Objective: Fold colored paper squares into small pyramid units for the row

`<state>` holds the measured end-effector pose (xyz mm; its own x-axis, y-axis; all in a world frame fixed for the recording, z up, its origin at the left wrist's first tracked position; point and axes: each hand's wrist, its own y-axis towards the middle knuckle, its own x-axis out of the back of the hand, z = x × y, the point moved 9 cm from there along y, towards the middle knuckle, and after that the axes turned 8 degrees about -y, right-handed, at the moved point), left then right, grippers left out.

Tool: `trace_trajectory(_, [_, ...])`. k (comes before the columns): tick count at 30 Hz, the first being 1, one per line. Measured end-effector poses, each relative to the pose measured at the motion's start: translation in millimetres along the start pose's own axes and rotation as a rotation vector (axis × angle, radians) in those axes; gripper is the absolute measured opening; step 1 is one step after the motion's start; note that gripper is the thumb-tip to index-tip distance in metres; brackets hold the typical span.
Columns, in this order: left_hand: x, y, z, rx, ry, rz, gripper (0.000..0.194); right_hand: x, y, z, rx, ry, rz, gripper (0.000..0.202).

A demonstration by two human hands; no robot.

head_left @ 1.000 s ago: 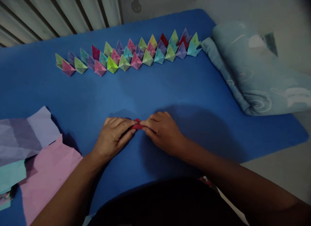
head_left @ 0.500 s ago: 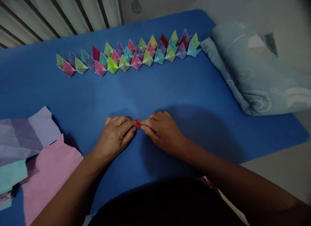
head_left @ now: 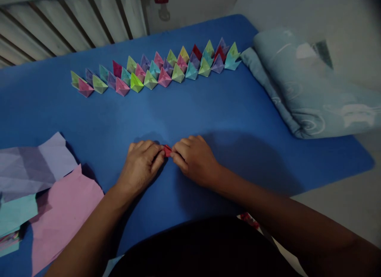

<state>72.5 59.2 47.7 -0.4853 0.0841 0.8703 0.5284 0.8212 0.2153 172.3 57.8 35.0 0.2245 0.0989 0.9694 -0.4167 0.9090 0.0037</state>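
Observation:
A small folded piece of red paper [head_left: 167, 151] is pinched between my two hands, low over the blue surface [head_left: 190, 110]. My left hand [head_left: 141, 162] is closed on its left end, thumb and fingertips together. On its right end, my right hand [head_left: 195, 158] is closed with curled fingers. Part of the red paper is hidden under the fingertips. Beyond my hands, several folded paper boats [head_left: 150, 80] in green, pink, blue, purple, red and yellow stand close together in slanting rows.
Sheets of purple paper [head_left: 35, 164], turquoise paper [head_left: 18, 215] and pink paper [head_left: 64, 213] lie at the left. A folded teal blanket [head_left: 300, 86] rests at the right. White slats [head_left: 74, 23] rise behind the surface at the upper left.
The fingertips have shifted slightly on the red paper, and more of it shows between them. The whole view has moved a little.

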Motion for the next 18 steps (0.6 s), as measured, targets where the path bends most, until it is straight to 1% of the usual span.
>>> trace_trajectory(18, [-6.0,5.6,7.1,0.118,0.024,0.042,0.019,1.0,1.9,-1.1,-0.028,-0.056,0.009,0.027])
